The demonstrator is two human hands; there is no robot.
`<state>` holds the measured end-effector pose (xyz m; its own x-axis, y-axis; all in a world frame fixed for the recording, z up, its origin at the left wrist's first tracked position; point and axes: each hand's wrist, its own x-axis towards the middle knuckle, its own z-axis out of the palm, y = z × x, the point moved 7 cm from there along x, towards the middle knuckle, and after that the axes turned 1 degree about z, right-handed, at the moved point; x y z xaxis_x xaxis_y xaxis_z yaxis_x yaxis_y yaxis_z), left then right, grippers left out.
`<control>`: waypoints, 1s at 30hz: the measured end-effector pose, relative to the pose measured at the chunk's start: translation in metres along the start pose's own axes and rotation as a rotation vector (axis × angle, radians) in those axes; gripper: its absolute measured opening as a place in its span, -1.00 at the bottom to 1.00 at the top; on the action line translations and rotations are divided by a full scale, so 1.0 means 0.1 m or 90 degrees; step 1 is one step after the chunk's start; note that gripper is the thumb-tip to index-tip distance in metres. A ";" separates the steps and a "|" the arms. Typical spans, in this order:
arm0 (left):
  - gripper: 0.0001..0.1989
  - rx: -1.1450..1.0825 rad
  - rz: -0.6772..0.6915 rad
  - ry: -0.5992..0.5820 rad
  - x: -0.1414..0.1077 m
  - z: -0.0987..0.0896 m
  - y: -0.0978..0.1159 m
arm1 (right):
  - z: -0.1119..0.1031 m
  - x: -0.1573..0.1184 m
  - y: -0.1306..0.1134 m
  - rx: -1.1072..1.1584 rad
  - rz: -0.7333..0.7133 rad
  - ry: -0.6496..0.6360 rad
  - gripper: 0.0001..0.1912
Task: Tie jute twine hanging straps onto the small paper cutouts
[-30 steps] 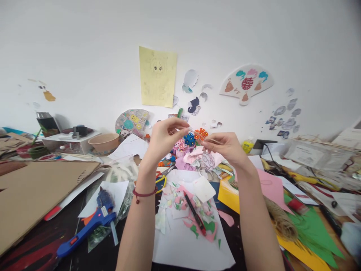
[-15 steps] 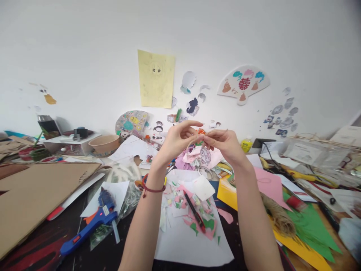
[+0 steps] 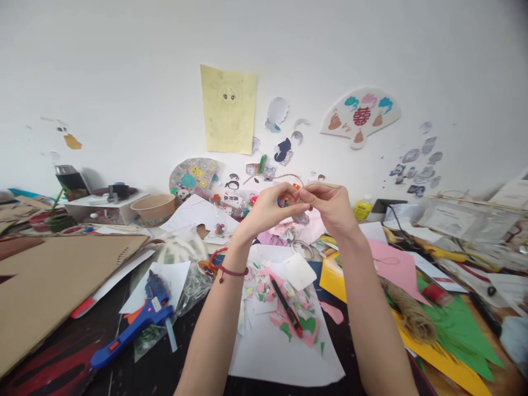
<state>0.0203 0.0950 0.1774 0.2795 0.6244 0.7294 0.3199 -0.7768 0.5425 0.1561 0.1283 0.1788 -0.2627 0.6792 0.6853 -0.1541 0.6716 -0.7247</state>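
Both hands are raised over the desk, fingertips together. A thin brown string arcs leftward above my left hand, whose fingers and thumb pinch its lower part. My right hand pinches the string beside it, thumb and forefinger pressed together. A small greyish piece hangs just below the fingertips, partly hidden. Under the forearms lies a white sheet with pink and green paper scraps and a black and red pen.
A blue glue gun and brown cardboard lie at the left. On the right are a twine roll, green paper and pink paper. A tan bowl stands behind, near the wall.
The string's free end now extends up and left over my left hand. The hands have shifted slightly right, and the small hanging piece has moved closer under the fingers.
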 end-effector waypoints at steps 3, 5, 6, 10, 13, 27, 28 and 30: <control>-0.73 -0.040 0.004 -0.042 0.00 0.06 -0.06 | -0.01 0.01 0.03 0.017 -0.003 0.006 -0.79; -0.67 -0.081 -0.014 -0.059 0.01 0.09 -0.13 | -0.02 0.02 0.06 0.038 -0.002 0.017 -0.79; -0.65 -0.099 -0.024 -0.057 0.01 0.10 -0.15 | -0.03 0.03 0.07 0.050 -0.001 0.025 -0.80; -0.63 -0.123 -0.031 -0.039 0.02 0.11 -0.18 | -0.06 0.03 0.10 0.079 0.009 0.054 -0.82; -0.66 -0.117 -0.029 -0.044 0.02 0.11 -0.14 | -0.06 0.03 0.09 0.085 0.011 0.072 -0.81; -0.66 -0.109 -0.022 -0.082 -0.02 0.09 0.05 | -0.14 0.02 0.04 0.099 -0.026 0.151 -0.72; -0.66 -0.107 -0.021 -0.087 -0.02 0.11 0.06 | -0.14 0.02 0.03 0.101 -0.026 0.153 -0.74; -0.65 -0.096 -0.027 -0.087 -0.02 0.13 0.07 | -0.15 0.02 0.01 0.114 -0.022 0.162 -0.77</control>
<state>0.0339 0.0895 0.1740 0.3928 0.6539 0.6466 0.1971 -0.7467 0.6353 0.1700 0.1346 0.1803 -0.0116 0.7241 0.6896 -0.3307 0.6480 -0.6861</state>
